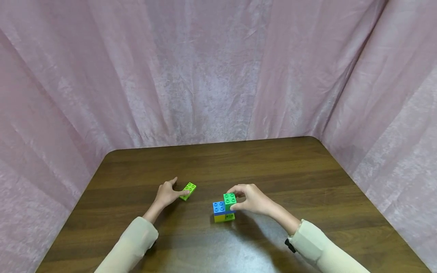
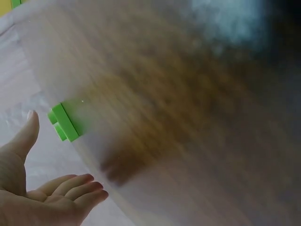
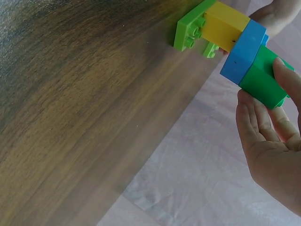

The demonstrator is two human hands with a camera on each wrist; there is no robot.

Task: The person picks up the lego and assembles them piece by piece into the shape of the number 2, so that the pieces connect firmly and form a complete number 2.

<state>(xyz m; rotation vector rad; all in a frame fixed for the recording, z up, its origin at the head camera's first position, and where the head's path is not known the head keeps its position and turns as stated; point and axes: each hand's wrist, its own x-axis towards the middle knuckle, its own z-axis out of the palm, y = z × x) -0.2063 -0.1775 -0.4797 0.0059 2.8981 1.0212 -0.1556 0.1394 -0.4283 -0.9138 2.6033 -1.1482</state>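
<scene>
A small stack of toy building bricks stands on the table: a lime base plate (image 3: 195, 23), a yellow brick (image 3: 225, 24), a blue brick (image 1: 219, 207) and a green brick (image 1: 230, 201) on top. My right hand (image 1: 254, 199) pinches that green brick, thumb in front and fingers behind. A flat lime brick (image 1: 189, 187) with studs up lies to the left of the stack. Beside it is my left hand (image 1: 167, 194), fingers extended and spread from the thumb. In the left wrist view, a gap shows between the thumb and the lime brick (image 2: 65, 123).
The brown wooden table (image 1: 136, 170) has rounded far corners. Pink velvety curtains (image 1: 205, 76) hang behind it and along both sides.
</scene>
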